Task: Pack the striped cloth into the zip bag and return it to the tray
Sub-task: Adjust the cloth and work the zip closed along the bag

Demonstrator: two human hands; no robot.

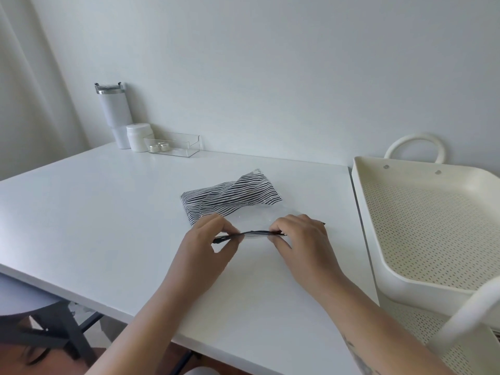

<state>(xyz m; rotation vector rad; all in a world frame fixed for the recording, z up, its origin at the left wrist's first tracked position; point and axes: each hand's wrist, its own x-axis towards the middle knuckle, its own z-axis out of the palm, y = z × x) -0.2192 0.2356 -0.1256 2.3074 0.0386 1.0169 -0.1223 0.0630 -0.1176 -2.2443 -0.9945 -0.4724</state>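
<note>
On the white table (108,212), the left hand (213,239) and the right hand (300,236) are each pinching the dark zip strip (255,233) of the clear plastic zip bag (251,220), their fingers (232,234) closed on it at either end. Just beyond the fingertips, the folded black-and-white striped cloth (230,196) is lying inside the far part of the bag. Well off to the right of the right hand's fingers, the cream perforated plastic tray (422,231) is sitting beside the table, and no readable writing is showing on anything.
</note>
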